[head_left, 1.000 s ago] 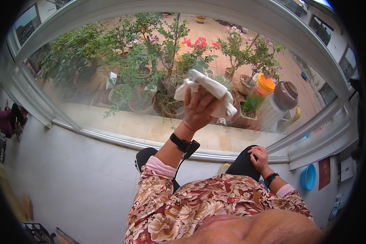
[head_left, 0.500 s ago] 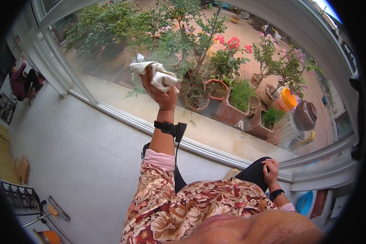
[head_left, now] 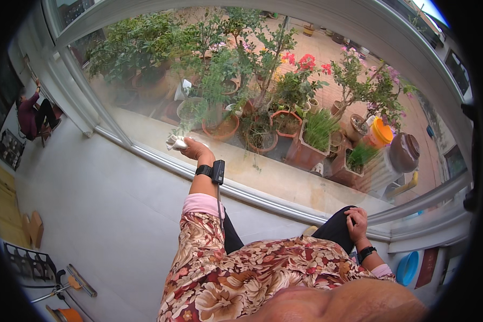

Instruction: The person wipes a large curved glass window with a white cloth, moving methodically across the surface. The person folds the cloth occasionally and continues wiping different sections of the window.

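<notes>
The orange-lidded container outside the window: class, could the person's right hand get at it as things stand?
Probably not. The right hand rests on the knee indoors, and the window pane appears to stand closed between it and the orange-lidded container.

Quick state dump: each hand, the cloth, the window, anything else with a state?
left hand: closed around the cloth, pressed to the glass
crumpled white cloth: bunched, against the pane low down
large glass window pane: shut, hazy at left
right hand: empty, resting on dark-trousered knee
orange-lidded jar: lid on, outdoors

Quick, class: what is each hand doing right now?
Left hand: closed on a white cloth against the window glass.
Right hand: resting on the dark-trousered knee, holding nothing.
</notes>
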The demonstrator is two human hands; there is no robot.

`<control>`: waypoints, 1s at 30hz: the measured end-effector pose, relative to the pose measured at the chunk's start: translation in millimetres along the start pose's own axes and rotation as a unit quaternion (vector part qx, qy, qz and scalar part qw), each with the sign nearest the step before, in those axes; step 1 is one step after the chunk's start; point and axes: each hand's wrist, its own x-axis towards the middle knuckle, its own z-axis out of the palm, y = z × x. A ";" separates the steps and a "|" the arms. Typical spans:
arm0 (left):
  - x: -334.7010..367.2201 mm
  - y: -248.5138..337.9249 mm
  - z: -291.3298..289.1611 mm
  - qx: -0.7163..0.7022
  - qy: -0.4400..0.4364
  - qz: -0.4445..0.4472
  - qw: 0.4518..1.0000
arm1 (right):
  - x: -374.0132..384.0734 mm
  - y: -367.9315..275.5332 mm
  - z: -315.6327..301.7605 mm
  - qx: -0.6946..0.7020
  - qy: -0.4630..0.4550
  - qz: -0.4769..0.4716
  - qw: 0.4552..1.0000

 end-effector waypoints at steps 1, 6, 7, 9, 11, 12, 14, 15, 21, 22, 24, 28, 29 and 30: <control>3.0 -4.0 1.4 0.016 0.020 0.009 1.000 | -0.1 0.0 0.9 0.000 0.003 0.000 1.000; -4.9 14.0 10.9 -0.051 -0.036 -0.015 0.998 | -5.0 -6.7 5.2 -0.010 0.026 0.010 1.000; -18.4 21.5 9.7 -0.055 -0.043 0.044 0.997 | -5.5 -8.1 5.3 -0.010 0.026 0.013 1.000; -58.1 35.1 7.6 -0.106 -0.089 0.215 0.967 | -4.7 -9.8 5.8 -0.003 0.033 0.013 0.999; -93.1 51.4 -0.2 -0.118 -0.154 0.318 0.928 | -2.1 -11.3 7.4 0.003 0.027 0.022 0.999; -109.3 61.2 -2.3 -0.082 -0.170 0.332 0.924 | -0.5 -12.1 7.9 0.008 0.031 0.016 0.999; -139.1 76.4 -11.1 -0.067 -0.201 0.432 0.876 | 0.3 -15.8 7.9 0.012 0.037 0.019 0.999; -152.8 82.1 -15.6 -0.087 -0.240 0.481 0.839 | 1.3 -17.7 7.9 0.010 0.037 0.021 0.999; -231.2 77.1 -41.0 -0.031 -0.367 0.653 0.661 | -1.2 -26.6 7.7 0.026 0.066 0.018 0.997; -244.2 72.7 -42.6 -0.027 -0.375 0.672 0.638 | -1.7 -27.3 8.0 0.029 0.068 0.020 0.997; -270.7 63.9 -45.9 -0.028 -0.406 0.695 0.593 | -3.0 -28.6 8.7 0.030 0.076 0.022 0.996; -307.0 54.8 -45.0 -0.108 -0.435 0.745 0.494 | -6.0 -32.9 9.4 0.042 0.088 0.037 0.995; -310.4 53.7 -46.5 -0.119 -0.455 0.754 0.458 | -7.3 -33.5 8.6 0.041 0.091 0.038 0.994; -313.6 52.2 -47.4 -0.119 -0.454 0.766 0.439 | -8.3 -34.8 8.3 0.035 0.087 0.043 0.995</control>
